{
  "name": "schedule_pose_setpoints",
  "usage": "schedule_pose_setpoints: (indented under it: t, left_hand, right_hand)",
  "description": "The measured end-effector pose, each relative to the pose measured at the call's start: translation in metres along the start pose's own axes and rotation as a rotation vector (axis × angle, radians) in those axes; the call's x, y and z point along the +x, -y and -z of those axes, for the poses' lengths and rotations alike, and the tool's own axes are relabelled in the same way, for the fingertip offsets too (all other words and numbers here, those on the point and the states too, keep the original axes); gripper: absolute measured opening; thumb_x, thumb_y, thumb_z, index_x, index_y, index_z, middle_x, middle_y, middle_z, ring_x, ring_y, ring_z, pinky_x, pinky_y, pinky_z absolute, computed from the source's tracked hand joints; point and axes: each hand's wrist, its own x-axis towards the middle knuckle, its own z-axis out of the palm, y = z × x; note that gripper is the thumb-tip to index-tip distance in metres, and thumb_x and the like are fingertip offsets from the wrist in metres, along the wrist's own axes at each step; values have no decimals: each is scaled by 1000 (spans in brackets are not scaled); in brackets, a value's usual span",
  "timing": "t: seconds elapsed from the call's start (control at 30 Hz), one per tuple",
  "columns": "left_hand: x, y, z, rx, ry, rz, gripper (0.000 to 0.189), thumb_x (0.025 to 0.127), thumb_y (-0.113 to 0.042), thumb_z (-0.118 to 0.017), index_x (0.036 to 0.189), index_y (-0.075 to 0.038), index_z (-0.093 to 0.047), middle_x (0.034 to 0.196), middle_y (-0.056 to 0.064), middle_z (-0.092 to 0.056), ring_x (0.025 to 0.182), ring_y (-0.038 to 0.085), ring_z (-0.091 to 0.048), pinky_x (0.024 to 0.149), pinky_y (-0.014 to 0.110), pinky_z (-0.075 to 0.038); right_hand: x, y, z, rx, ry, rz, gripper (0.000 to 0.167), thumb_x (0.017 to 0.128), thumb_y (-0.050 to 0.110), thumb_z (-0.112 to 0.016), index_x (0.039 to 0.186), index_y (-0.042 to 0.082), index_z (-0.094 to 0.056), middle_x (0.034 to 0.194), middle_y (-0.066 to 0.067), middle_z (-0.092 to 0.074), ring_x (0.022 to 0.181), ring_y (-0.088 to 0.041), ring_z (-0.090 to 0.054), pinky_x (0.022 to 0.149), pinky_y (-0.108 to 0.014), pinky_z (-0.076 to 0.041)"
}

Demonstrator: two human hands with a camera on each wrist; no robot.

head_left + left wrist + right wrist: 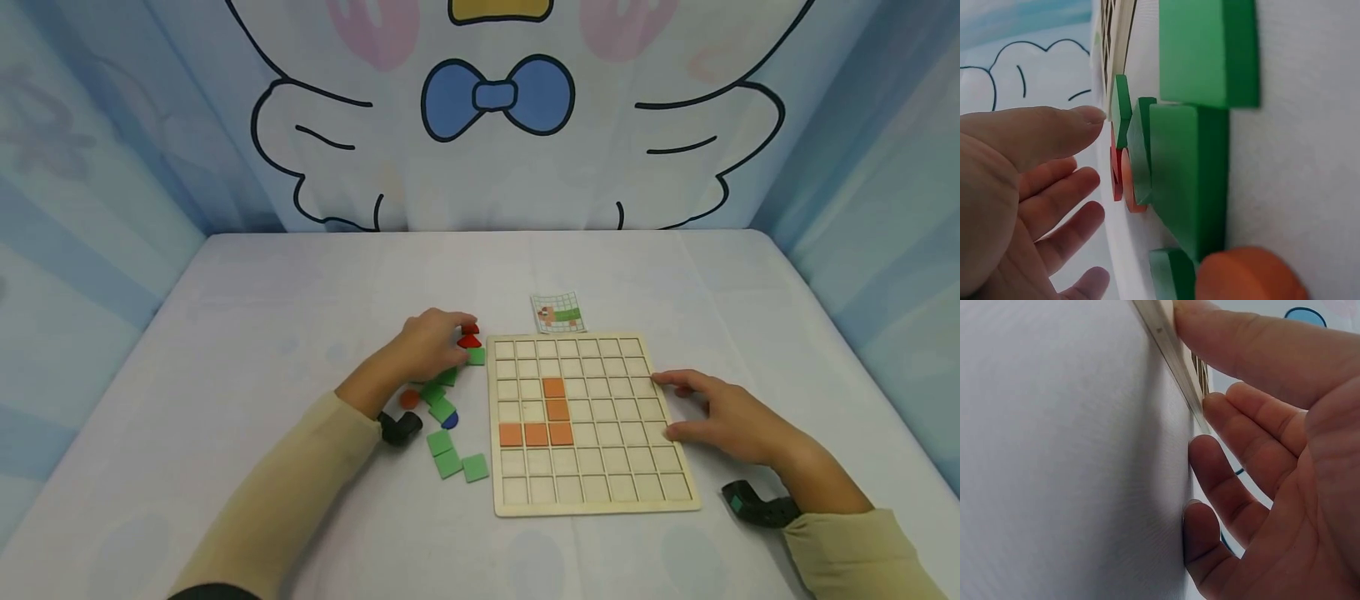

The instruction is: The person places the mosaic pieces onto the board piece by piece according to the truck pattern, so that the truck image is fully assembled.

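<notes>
My left hand [429, 346] hovers at the board's left side, over small coloured pieces. Its thumb and fingers are spread around nothing in the left wrist view, near red pieces [469, 342] and a green tile [476, 357]. The wooden grid board [615, 485] lies flat and holds several orange square tiles [560, 433]. Along the board's right edge, my right hand [738, 423] rests with thumb and index finger touching the rim, other fingertips on the table. More green tiles [447, 463], an orange round piece [409, 399] and a blue piece [451, 421] lie left of the board.
Behind the board's far edge lies a small card [558, 314] with a gridded picture in green and orange. A white cloth covers the table [315, 275]. Printed curtains [495, 183] hang at the back and both sides.
</notes>
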Motion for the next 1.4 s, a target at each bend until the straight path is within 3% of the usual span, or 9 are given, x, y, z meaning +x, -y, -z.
schedule_pose_setpoints:
  t: [0.27,0.63,0.93,1.13,1.4]
  left_hand:
    - [4,-4,-2,58,68,-8,60,94,-21,-68,150,-14,-48,139,7,-57,122,24,-51,101,47,-39]
    - [-3,-6,-4,72,82,-40,58,94,-22,-69,148,-14,-51,139,6,-58,109,23,-53,94,43,-41]
    - [-13,-9,-9,129,73,-106,56,93,-24,-71,145,-14,-54,142,6,-57,137,27,-45,105,51,-36]
    - [-21,-12,-13,109,78,-108,56,92,-24,-73,144,-17,-56,142,4,-57,134,24,-46,106,50,-34]
    - [-32,-17,-18,147,60,-143,54,89,-24,-77,140,-15,-60,141,5,-57,136,24,-45,106,53,-34]
  right_hand:
    - [0,0,0,-15,-4,0,70,84,33,-81,143,10,-51,132,-18,-57,117,-36,-53,88,-51,-43]
    - [0,1,0,-11,-2,-12,71,84,34,-81,143,9,-51,131,-19,-56,118,-36,-52,88,-51,-42]
    - [0,1,0,-13,1,-16,71,84,33,-82,143,9,-51,131,-19,-57,118,-36,-52,89,-51,-43]
    - [-1,-1,0,-11,-2,-6,70,84,32,-82,143,9,-51,129,-18,-57,116,-35,-52,88,-49,-42]
    - [-1,-1,0,-10,-1,0,70,84,33,-82,143,9,-52,132,-16,-56,116,-33,-52,90,-48,-42]
